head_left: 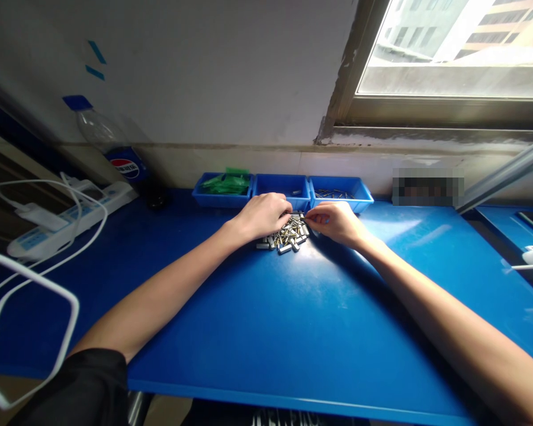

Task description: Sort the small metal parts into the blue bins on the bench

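A pile of small metal parts (pixel 288 235), silvery hexagonal pieces mixed with thin brass-toned screws or pins, lies on the blue table. My left hand (pixel 263 216) is over the pile's left rear side, its fingers curled down and closed; whatever they grip is hidden. At the right edge of the pile, my right hand (pixel 335 222) has thumb and forefinger pinched together, and the piece between them is too small to name. Just behind both hands stand three blue bins: the middle bin (pixel 281 179) with a small metal piece in it, the right bin (pixel 359 190) with several thin screws.
Green plastic bags (pixel 226 182) fill the left bin (pixel 199 193). A cola bottle (pixel 127 160), a white power strip (pixel 89 216) and looping white cables (pixel 73 302) occupy the left side. At the back right is a blurred-out object (pixel 428 187) below the window (pixel 453 53).
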`<state>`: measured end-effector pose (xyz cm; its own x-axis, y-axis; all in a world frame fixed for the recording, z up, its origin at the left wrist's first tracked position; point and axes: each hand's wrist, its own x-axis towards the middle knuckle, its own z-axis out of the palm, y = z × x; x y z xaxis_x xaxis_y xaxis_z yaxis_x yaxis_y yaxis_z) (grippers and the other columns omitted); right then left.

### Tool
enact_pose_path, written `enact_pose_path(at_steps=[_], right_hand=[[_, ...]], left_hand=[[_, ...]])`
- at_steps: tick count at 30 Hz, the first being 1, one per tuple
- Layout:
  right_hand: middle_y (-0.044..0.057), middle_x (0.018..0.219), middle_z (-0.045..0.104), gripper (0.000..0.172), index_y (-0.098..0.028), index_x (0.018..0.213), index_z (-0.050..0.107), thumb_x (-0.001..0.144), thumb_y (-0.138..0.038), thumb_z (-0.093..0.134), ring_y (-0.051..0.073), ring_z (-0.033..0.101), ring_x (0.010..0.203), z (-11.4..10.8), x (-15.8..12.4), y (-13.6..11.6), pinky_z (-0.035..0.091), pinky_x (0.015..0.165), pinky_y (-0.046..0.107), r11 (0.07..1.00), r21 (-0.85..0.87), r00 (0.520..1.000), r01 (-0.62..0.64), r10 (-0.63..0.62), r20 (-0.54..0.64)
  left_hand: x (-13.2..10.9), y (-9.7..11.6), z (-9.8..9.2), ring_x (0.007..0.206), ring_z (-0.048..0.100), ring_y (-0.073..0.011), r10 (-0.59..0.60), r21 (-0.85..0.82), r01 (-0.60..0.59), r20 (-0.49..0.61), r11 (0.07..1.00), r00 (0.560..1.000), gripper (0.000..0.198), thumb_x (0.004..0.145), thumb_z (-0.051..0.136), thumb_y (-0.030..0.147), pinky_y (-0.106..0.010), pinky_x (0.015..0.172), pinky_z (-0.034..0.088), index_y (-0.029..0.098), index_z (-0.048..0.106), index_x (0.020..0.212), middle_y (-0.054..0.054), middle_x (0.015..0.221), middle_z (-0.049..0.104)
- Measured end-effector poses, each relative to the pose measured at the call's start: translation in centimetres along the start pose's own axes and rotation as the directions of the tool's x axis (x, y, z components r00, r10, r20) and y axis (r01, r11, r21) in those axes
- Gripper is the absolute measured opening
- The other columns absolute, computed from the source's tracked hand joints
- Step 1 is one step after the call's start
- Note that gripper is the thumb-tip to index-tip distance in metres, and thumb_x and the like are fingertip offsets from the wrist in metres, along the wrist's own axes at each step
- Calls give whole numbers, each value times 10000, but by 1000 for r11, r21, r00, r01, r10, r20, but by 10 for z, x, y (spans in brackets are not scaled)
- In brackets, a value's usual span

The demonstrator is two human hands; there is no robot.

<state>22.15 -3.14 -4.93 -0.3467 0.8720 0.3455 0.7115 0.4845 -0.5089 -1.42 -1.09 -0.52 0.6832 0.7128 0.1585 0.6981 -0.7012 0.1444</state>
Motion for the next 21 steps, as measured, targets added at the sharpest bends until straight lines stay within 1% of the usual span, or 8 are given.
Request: enact_pose_path(at_steps=[3, 5, 9, 12, 14, 16, 18, 21], right_hand=[[69, 776, 769, 178, -174, 846, 819, 863, -297, 691, 190, 689, 664, -6, 0, -2, 563, 694, 318, 997, 70, 1000, 14, -13, -14], [71, 790, 772, 189, -175, 859, 818, 871, -322, 700, 189, 697, 675, -12, 0, -4, 573, 698, 318, 992, 120, 1000, 28, -26, -13], [74, 831, 783, 246, -197, 861, 816, 878, -433, 748, 203, 717, 722, -23, 0, -10, 600, 740, 338, 980, 197, 999, 32, -27, -28], [67, 832, 785, 314, -198, 871, 808, 828, -509, 806, 226, 740, 760, -26, 0, -13, 629, 773, 367, 938, 341, 998, -56, 65, -14], [64, 843, 792, 350, -208, 888, 801, 781, -537, 850, 253, 763, 794, -26, -1, -15, 646, 797, 401, 872, 470, 990, -136, 139, 28], [72, 870, 802, 352, -231, 896, 801, 765, -551, 866, 283, 778, 828, -25, -1, -18, 657, 817, 441, 814, 550, 982, -186, 178, 69], [86, 894, 808, 330, -258, 890, 807, 783, -566, 851, 307, 781, 856, -25, -1, -22, 660, 822, 469, 809, 550, 977, -209, 195, 85], [94, 892, 809, 324, -265, 877, 808, 794, -578, 829, 313, 781, 851, -29, 1, -22, 662, 799, 463, 843, 492, 974, -216, 218, 53]], left_hand=[[0, -1, -1, 985, 727, -242, 11, -10, -11, -18, 1000, 1000, 265, 986, 597, 281, -302, 811, 552, 197, 807, 1125, -96, 1090, 755], [1, -1, -1, 1001, 720, -240, 44, -16, -44, -41, 999, 998, 262, 994, 600, 282, -308, 834, 552, 200, 806, 1134, -97, 1088, 757], [2, -2, 0, 988, 713, -229, 127, 0, -127, -83, 992, 988, 248, 1008, 585, 242, -319, 864, 543, 202, 830, 1012, -92, 1028, 770], [2, -1, 0, 939, 721, -227, 126, 4, -127, -136, 992, 983, 228, 993, 609, 240, -326, 831, 544, 193, 832, 980, -86, 984, 779], [1, 0, 0, 919, 725, -229, 109, -4, -112, -180, 994, 978, 218, 983, 623, 250, -326, 802, 546, 187, 832, 982, -84, 963, 782], [1, 0, 1, 909, 726, -228, 99, -18, -105, -205, 994, 974, 216, 980, 627, 253, -325, 794, 548, 184, 832, 978, -83, 953, 783], [2, 0, 4, 918, 726, -227, 91, -38, -101, -208, 994, 974, 218, 982, 626, 260, -325, 818, 554, 182, 829, 978, -86, 957, 784], [4, -2, 10, 986, 730, -242, 78, -77, -91, -161, 993, 984, 215, 980, 624, 241, -337, 889, 560, 171, 815, 1053, -103, 1023, 788]])
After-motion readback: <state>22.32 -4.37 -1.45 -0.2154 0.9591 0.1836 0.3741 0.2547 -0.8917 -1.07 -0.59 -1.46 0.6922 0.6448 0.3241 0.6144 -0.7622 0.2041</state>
